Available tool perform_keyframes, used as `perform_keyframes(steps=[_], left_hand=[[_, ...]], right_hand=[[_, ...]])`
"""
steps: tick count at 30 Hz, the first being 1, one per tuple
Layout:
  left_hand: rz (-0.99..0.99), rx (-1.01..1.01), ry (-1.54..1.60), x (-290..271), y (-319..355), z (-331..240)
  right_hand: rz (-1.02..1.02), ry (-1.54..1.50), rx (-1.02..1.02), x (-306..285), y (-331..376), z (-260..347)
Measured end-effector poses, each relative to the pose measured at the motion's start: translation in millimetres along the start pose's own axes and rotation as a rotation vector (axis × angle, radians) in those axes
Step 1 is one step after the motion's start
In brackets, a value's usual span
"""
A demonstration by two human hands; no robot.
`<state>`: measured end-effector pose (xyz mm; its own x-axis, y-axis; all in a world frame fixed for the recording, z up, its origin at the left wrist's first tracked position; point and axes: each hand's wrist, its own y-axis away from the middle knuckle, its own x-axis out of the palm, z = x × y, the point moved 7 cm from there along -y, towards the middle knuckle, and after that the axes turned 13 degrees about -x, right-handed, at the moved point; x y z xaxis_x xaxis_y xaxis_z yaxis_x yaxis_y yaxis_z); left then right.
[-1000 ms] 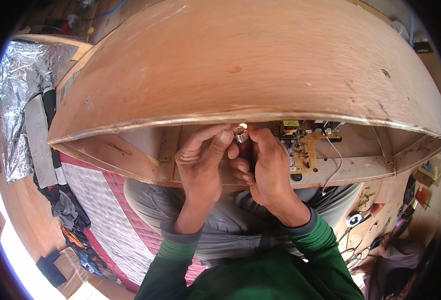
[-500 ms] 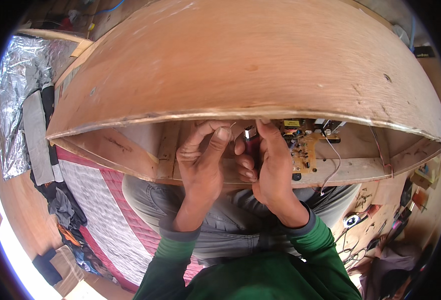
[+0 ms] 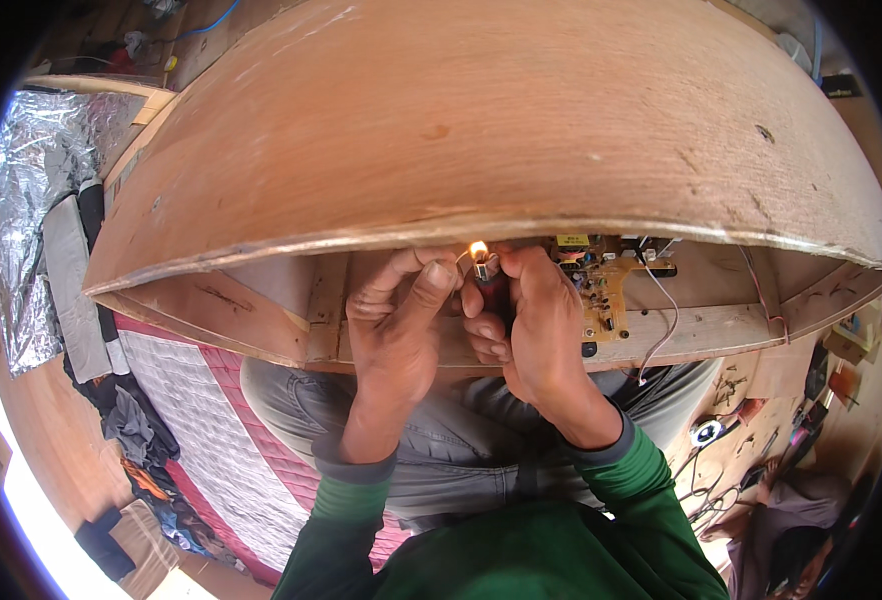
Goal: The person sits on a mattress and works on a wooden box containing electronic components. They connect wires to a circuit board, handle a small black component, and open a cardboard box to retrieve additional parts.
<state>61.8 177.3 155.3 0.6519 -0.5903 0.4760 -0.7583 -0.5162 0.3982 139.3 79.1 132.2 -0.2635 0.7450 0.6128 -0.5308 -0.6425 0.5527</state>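
Observation:
My right hand [image 3: 541, 325] grips a dark red lighter [image 3: 488, 278] with a small flame burning at its top, just under the front edge of a big plywood panel [image 3: 481, 130]. My left hand [image 3: 396, 325] pinches a thin wire [image 3: 461, 256] and holds its tip at the flame. The two hands touch each other over a wooden shelf [image 3: 701, 330]. A yellow-brown circuit board [image 3: 601, 285] with small parts and loose wires lies on the shelf right of my right hand.
Crumpled silver foil [image 3: 26, 170] and dark cloth [image 3: 126, 420] lie at the left beside a red and white quilted mat [image 3: 201, 430]. Small tools, wires and a round white part [image 3: 706, 432] litter the floor at the lower right.
The lighter was unlit in the earlier frames; a flame now burns at its top. Both hands stay pressed together in the same spot, with the thumb shifted on the lighter.

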Motion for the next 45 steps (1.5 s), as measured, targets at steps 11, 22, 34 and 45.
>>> perform_keyframes(steps=[11, 22, 34, 45], left_hand=[[0.039, 0.016, -0.006, 4, 0, -3], [-0.025, -0.007, -0.103, 1, -1, -1], [-0.063, 0.02, -0.108, 8, 3, -2], [-0.073, 0.038, -0.406, 8, 6, -3]], right_hand=[[0.05, 0.04, 0.033, -3, -1, 3], [0.034, 0.589, -0.392, 15, 14, 53], [0.173, 1.242, -0.995, 36, 44, 89], [0.22, 1.444, -1.116, 36, 41, 81]])
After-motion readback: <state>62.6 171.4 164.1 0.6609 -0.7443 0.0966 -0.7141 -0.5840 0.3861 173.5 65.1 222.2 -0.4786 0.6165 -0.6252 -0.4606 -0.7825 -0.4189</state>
